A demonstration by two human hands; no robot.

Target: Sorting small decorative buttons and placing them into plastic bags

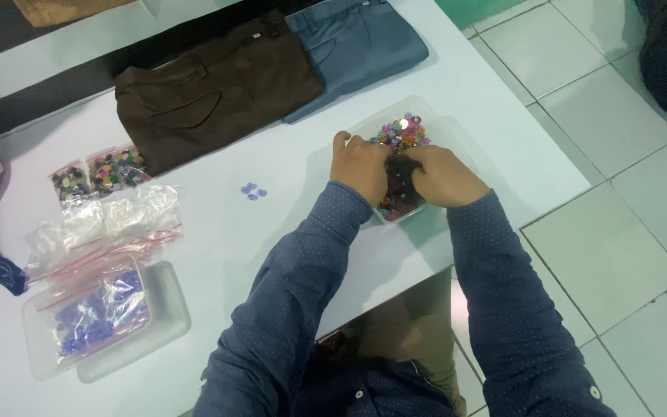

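both hands (399, 174) in button tray (448, 133)

**Two hands meet, fingers curled downward**

Both arms, in dark blue dotted sleeves, reach forward from the lower edge of the frame and angle toward each other. The left hand (359, 166) lies palm down, knuckles up, fingers bent and tucked under. The right hand (443, 174) sits just beside it, also palm down, its fingers curled inward toward the left. The fingertips of both are hidden from view.
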